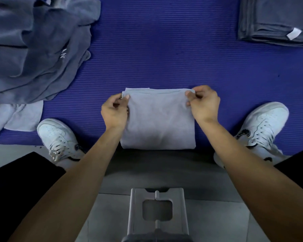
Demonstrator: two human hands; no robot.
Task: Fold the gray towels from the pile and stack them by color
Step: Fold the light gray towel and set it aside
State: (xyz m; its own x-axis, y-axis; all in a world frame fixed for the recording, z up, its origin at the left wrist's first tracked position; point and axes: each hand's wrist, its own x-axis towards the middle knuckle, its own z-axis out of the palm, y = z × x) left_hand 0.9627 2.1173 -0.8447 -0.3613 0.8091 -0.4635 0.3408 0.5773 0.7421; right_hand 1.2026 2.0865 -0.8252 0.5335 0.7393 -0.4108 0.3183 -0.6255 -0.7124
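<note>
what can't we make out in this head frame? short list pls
- Dark gray stack, head view: cut off by the top and right edges; towel count unreadable.
- Unfolded pile: runs off the left and top edges; full extent hidden.
- Light gray towel: layers under the top face hidden by the towel itself.
- Left hand and right hand: fingers under the far corners hidden by cloth.
</note>
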